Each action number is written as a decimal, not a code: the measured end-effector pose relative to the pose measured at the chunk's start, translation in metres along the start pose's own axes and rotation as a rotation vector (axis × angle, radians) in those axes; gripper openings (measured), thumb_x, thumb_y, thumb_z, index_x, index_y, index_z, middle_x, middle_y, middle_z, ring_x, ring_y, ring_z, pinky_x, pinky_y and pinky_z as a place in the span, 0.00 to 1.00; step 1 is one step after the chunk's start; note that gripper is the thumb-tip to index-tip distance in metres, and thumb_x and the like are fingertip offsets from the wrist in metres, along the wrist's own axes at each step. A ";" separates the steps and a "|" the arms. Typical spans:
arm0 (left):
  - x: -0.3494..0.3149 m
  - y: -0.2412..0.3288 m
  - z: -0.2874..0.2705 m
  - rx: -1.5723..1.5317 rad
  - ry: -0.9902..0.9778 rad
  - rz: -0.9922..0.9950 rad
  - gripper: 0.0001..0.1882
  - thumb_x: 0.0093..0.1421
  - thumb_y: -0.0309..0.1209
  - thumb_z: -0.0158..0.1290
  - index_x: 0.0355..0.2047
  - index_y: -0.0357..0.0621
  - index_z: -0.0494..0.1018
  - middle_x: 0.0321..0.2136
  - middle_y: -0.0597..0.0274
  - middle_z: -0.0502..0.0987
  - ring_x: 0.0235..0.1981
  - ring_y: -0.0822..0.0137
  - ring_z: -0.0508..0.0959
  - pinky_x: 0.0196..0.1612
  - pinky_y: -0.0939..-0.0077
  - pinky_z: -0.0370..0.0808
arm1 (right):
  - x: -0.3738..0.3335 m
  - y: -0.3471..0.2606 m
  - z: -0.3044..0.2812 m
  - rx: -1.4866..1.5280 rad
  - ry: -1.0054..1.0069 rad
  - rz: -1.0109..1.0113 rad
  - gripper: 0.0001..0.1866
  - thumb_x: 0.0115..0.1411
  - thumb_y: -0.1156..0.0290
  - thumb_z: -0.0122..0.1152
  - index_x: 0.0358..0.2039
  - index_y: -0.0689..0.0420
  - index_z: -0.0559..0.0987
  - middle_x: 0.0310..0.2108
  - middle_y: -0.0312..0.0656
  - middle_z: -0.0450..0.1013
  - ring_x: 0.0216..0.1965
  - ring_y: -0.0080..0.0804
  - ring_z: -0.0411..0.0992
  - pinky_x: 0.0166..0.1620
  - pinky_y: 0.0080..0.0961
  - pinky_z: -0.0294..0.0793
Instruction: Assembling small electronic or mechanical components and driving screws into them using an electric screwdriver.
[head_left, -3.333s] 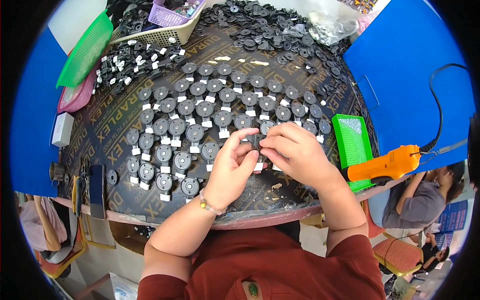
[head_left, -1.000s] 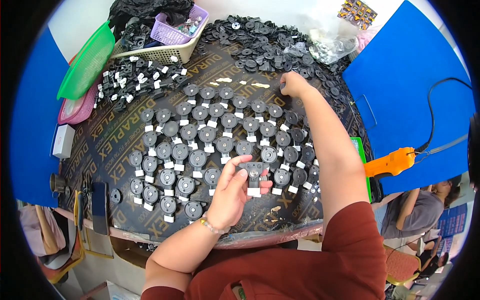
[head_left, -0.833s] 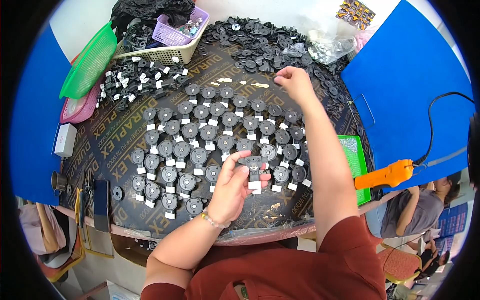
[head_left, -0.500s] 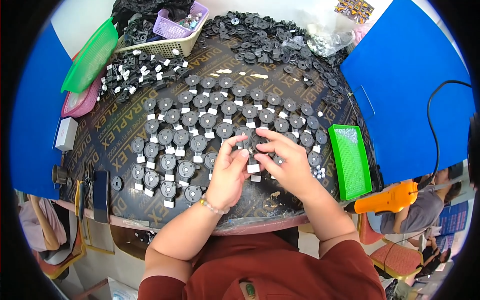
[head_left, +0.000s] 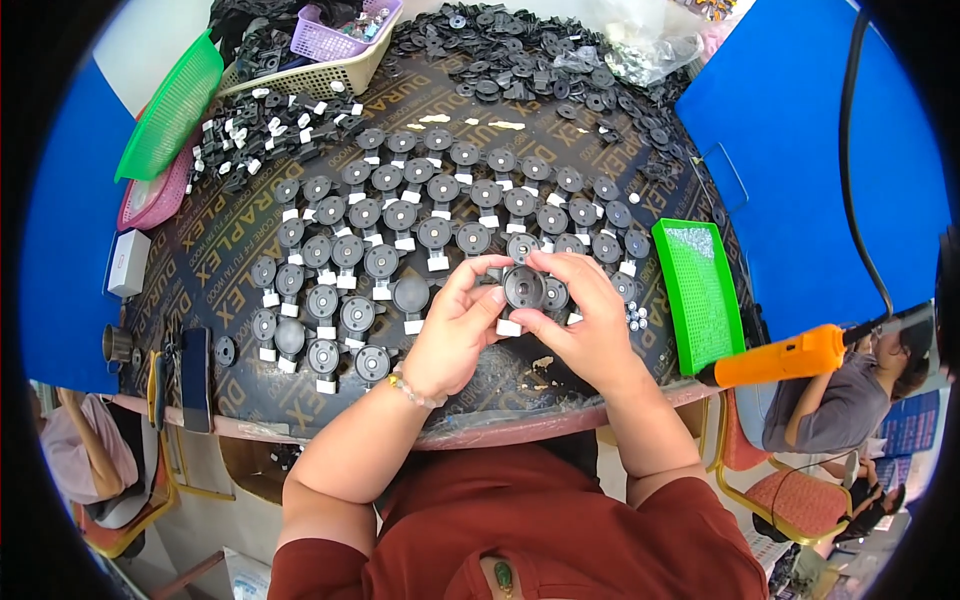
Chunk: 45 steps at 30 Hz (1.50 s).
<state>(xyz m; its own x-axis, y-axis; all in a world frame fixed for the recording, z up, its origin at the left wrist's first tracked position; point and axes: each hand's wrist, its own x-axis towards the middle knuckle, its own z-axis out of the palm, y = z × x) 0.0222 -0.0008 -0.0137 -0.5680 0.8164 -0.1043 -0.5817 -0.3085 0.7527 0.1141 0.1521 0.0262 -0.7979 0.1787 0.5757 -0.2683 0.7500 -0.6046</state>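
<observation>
Near the middle of the table, a round black plastic housing (head_left: 523,287) is held between both hands, its hollow cup facing up. My left hand (head_left: 455,335) grips its left side with thumb and fingers. From the right, my right hand (head_left: 588,315) pinches it, fingertips at the top edge and thumb below. A white block (head_left: 508,327) shows just under the housing; whether it is joined to it I cannot tell. All around stand several rows of black disc-shaped assemblies (head_left: 381,262) with white tabs, some partly hidden by my hands.
Loose black discs (head_left: 500,50) are heaped at the back, and black parts with white pieces (head_left: 270,130) at back left. A green tray (head_left: 700,300) and an orange-handled power tool (head_left: 780,355) are at right. A phone (head_left: 196,380) and pliers (head_left: 155,390) lie at left.
The held part has been turned, so its round hollow cup now shows. My right thumb has shifted lower beside it. The whole view has moved slightly, sliding the table upward in the picture.
</observation>
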 end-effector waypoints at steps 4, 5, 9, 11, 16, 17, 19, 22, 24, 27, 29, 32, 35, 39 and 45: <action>-0.002 -0.006 0.001 0.024 -0.028 -0.017 0.19 0.69 0.30 0.46 0.59 0.44 0.60 0.49 0.52 0.76 0.50 0.57 0.78 0.52 0.62 0.78 | -0.003 -0.005 -0.003 -0.076 -0.030 -0.010 0.30 0.43 0.71 0.75 0.50 0.58 0.76 0.44 0.47 0.76 0.45 0.47 0.74 0.48 0.39 0.73; -0.003 -0.006 0.002 0.026 -0.031 -0.019 0.19 0.69 0.30 0.46 0.59 0.44 0.60 0.49 0.52 0.76 0.50 0.57 0.78 0.52 0.62 0.78 | -0.003 -0.007 -0.005 -0.087 -0.038 -0.001 0.30 0.43 0.71 0.74 0.50 0.58 0.76 0.43 0.47 0.76 0.45 0.48 0.74 0.48 0.38 0.73; -0.007 -0.006 0.009 0.003 -0.051 -0.009 0.19 0.69 0.30 0.46 0.59 0.44 0.60 0.49 0.52 0.76 0.50 0.57 0.78 0.53 0.63 0.77 | -0.006 -0.012 -0.010 -0.117 -0.041 0.032 0.29 0.44 0.71 0.74 0.49 0.58 0.76 0.43 0.47 0.76 0.44 0.47 0.74 0.48 0.38 0.73; -0.008 -0.007 0.009 -0.004 -0.057 -0.003 0.19 0.69 0.30 0.46 0.59 0.44 0.60 0.49 0.52 0.76 0.50 0.57 0.78 0.53 0.63 0.77 | -0.006 -0.014 -0.011 -0.098 -0.054 0.002 0.29 0.44 0.72 0.73 0.49 0.58 0.77 0.43 0.47 0.76 0.44 0.46 0.74 0.48 0.38 0.74; -0.008 -0.003 0.012 -0.064 -0.035 -0.039 0.17 0.69 0.27 0.45 0.57 0.44 0.61 0.48 0.55 0.75 0.48 0.61 0.78 0.50 0.66 0.78 | -0.007 -0.015 -0.014 -0.093 -0.079 0.018 0.29 0.44 0.72 0.73 0.49 0.58 0.76 0.43 0.47 0.76 0.45 0.46 0.74 0.48 0.37 0.74; -0.008 -0.002 0.011 -0.064 -0.035 -0.041 0.17 0.69 0.27 0.45 0.57 0.44 0.61 0.48 0.55 0.75 0.48 0.61 0.78 0.50 0.66 0.78 | -0.009 -0.016 -0.014 -0.116 -0.100 0.025 0.29 0.45 0.71 0.73 0.49 0.59 0.76 0.44 0.47 0.76 0.45 0.46 0.74 0.49 0.37 0.74; -0.008 -0.001 0.007 -0.004 -0.049 -0.077 0.16 0.67 0.25 0.47 0.55 0.44 0.62 0.44 0.58 0.75 0.44 0.65 0.79 0.47 0.68 0.79 | -0.011 -0.017 -0.015 -0.139 -0.119 0.034 0.29 0.45 0.71 0.73 0.49 0.59 0.76 0.44 0.46 0.76 0.45 0.46 0.74 0.49 0.37 0.73; -0.007 0.001 0.012 0.181 -0.029 -0.047 0.15 0.64 0.23 0.51 0.51 0.43 0.64 0.41 0.59 0.74 0.40 0.68 0.79 0.44 0.69 0.80 | -0.012 -0.021 -0.027 -0.215 0.049 -0.242 0.28 0.43 0.66 0.76 0.46 0.59 0.78 0.43 0.45 0.76 0.44 0.45 0.73 0.45 0.36 0.74; -0.009 -0.001 0.014 0.230 -0.044 0.004 0.14 0.63 0.21 0.51 0.48 0.41 0.64 0.40 0.60 0.74 0.37 0.68 0.80 0.44 0.73 0.79 | -0.026 -0.021 -0.048 -0.460 0.474 -0.432 0.32 0.46 0.65 0.74 0.52 0.58 0.75 0.55 0.51 0.69 0.47 0.44 0.72 0.49 0.36 0.71; -0.016 -0.010 0.021 0.394 -0.133 -0.045 0.14 0.60 0.18 0.51 0.46 0.41 0.66 0.36 0.63 0.74 0.33 0.74 0.78 0.38 0.79 0.76 | -0.015 -0.013 -0.074 0.003 0.788 -0.146 0.37 0.54 0.66 0.63 0.63 0.62 0.61 0.61 0.53 0.63 0.56 0.45 0.68 0.59 0.43 0.64; -0.021 -0.008 0.028 0.811 -0.255 -0.101 0.14 0.59 0.19 0.53 0.45 0.41 0.67 0.32 0.66 0.74 0.30 0.76 0.77 0.32 0.81 0.73 | -0.022 -0.003 -0.097 0.397 0.539 0.093 0.38 0.57 0.66 0.58 0.65 0.64 0.57 0.61 0.53 0.63 0.59 0.46 0.67 0.63 0.44 0.61; -0.028 -0.012 0.037 0.992 -0.282 -0.063 0.13 0.58 0.24 0.57 0.43 0.40 0.70 0.28 0.65 0.75 0.25 0.75 0.75 0.29 0.79 0.72 | -0.040 0.002 -0.122 0.660 0.229 0.319 0.39 0.53 0.72 0.64 0.64 0.65 0.59 0.55 0.51 0.70 0.56 0.42 0.70 0.60 0.40 0.67; -0.032 -0.028 0.030 1.168 -0.225 0.108 0.13 0.57 0.24 0.58 0.43 0.40 0.72 0.34 0.60 0.73 0.26 0.72 0.75 0.31 0.77 0.74 | -0.053 0.007 -0.148 0.610 0.208 0.331 0.49 0.40 0.72 0.77 0.63 0.66 0.63 0.42 0.40 0.73 0.44 0.33 0.72 0.49 0.31 0.71; -0.037 -0.037 0.031 1.117 -0.086 0.087 0.13 0.56 0.25 0.58 0.42 0.40 0.74 0.34 0.59 0.72 0.24 0.72 0.74 0.29 0.77 0.73 | -0.062 0.033 -0.176 0.594 0.184 0.086 0.33 0.43 0.67 0.75 0.51 0.61 0.73 0.32 0.38 0.67 0.39 0.28 0.69 0.42 0.30 0.70; -0.039 -0.033 0.034 1.402 -0.036 0.241 0.17 0.54 0.30 0.60 0.44 0.39 0.74 0.39 0.51 0.77 0.42 0.49 0.76 0.47 0.61 0.72 | -0.071 0.038 -0.196 0.693 0.322 0.295 0.32 0.48 0.69 0.72 0.53 0.63 0.71 0.43 0.48 0.72 0.31 0.26 0.73 0.39 0.27 0.74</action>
<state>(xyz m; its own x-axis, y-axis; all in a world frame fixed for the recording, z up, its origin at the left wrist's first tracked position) 0.0830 -0.0058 -0.0124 -0.5416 0.8325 0.1172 0.5867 0.2745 0.7619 0.2666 0.2920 0.0700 -0.7223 0.5603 0.4055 -0.4279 0.0985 -0.8984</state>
